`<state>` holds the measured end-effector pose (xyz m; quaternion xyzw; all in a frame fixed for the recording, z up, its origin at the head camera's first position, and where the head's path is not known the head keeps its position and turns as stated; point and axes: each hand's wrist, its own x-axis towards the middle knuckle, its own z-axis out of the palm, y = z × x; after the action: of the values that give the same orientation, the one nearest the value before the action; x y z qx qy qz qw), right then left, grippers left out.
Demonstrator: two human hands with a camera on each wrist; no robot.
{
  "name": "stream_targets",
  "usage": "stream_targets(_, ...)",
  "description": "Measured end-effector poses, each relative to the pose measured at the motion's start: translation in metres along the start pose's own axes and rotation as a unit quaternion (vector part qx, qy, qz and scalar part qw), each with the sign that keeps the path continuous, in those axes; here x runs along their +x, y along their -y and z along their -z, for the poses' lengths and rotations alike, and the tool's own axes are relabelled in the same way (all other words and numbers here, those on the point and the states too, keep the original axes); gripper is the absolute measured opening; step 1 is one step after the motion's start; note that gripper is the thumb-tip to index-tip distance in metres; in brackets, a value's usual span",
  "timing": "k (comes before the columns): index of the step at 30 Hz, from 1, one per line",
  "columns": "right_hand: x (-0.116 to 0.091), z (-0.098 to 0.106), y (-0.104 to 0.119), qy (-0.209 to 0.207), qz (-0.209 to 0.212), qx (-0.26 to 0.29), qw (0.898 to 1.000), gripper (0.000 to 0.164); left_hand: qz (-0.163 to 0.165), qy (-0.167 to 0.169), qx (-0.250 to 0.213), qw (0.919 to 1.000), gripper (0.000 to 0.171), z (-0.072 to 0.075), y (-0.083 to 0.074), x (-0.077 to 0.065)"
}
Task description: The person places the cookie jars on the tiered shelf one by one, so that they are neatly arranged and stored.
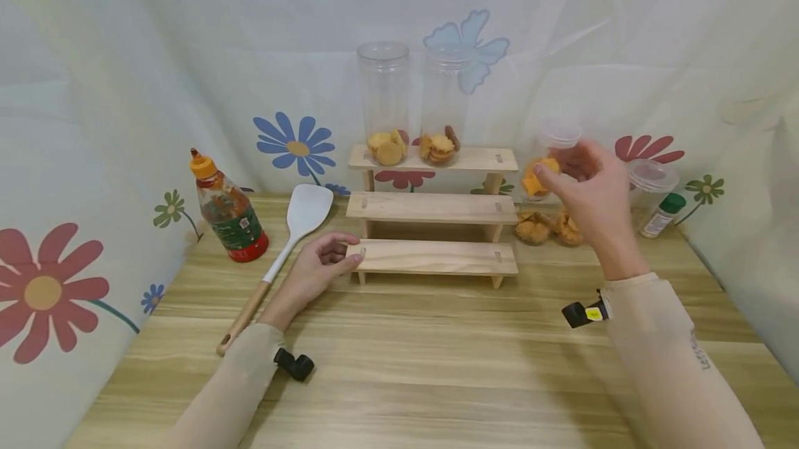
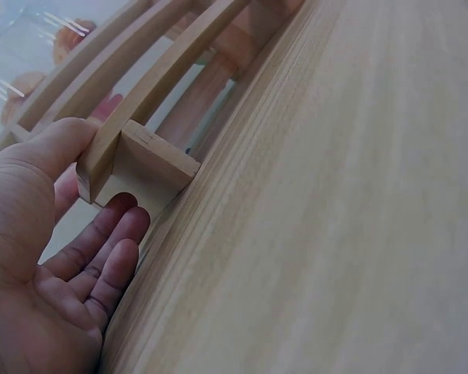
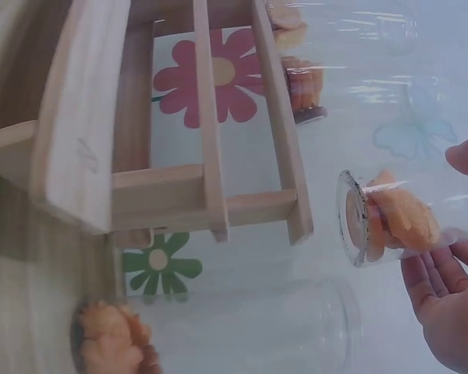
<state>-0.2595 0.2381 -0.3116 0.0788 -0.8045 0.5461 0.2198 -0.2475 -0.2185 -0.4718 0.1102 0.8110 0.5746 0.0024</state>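
Note:
My right hand (image 1: 593, 182) grips a clear plastic jar (image 3: 405, 214) with orange cookies in its bottom. The jar is raised to the right of the three-tier wooden shelf (image 1: 431, 255), near top-tier height. In the right wrist view its base faces the shelf. My left hand (image 1: 318, 268) holds the left end of the lowest tier, thumb over the board (image 2: 132, 117) and the other fingers around and below its end. Two tall clear jars with cookies, a left jar (image 1: 383, 102) and a right jar (image 1: 444, 109), stand upright on the top tier.
More jars with cookies (image 1: 533, 228) stand on the table right of the shelf, partly hidden by my right hand. A green-capped bottle (image 1: 663, 216) is farther right. Left lie a white spatula (image 1: 308, 209) and, standing, a red sauce bottle (image 1: 231, 216). A flowered curtain (image 1: 281, 39) closes the back.

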Motion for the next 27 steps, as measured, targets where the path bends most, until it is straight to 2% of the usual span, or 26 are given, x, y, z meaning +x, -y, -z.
stream_targets(11, 0.040, -0.026, 0.016, 0.020, 0.011, 0.012, 1.000, 0.040, -0.004, -0.004, 0.005, 1.0000, 0.035, 0.001, 0.000, 0.000)
stream_targets(19, 0.058, -0.044, 0.013, 0.040, -0.004, 0.030, 0.999, 0.043, -0.011, -0.001, 0.002, 0.9999, 0.036, 0.001, -0.001, -0.001)
stream_targets(27, 0.069, -0.059, 0.007, 0.058, -0.040, 0.022, 0.997, 0.056, -0.014, 0.000, 0.001, 0.9999, 0.036, -0.001, 0.002, 0.002)
